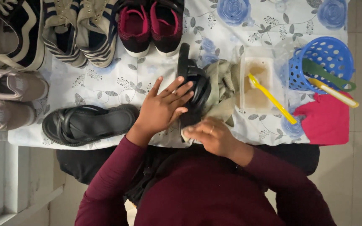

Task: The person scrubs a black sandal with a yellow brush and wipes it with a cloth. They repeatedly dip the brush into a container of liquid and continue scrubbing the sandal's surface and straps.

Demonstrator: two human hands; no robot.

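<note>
My left hand [162, 106] lies over a black strappy sandal [193, 83] that stands on edge on the floral table cover, its fingers spread across the straps. My right hand [212, 134] is at the near table edge, just below the sandal, gripping the lower end of a grey-green cloth [225, 86] that is bunched against the sandal's right side. The matching black sandal [89, 123] lies flat to the left of my left hand.
Several pairs of sneakers [84, 29] line the far and left edges. A clear tub [254, 77] of brownish water holds a yellow brush [273, 100]. A blue basket [325, 58] with brushes and a pink cloth [325, 119] sit at the right.
</note>
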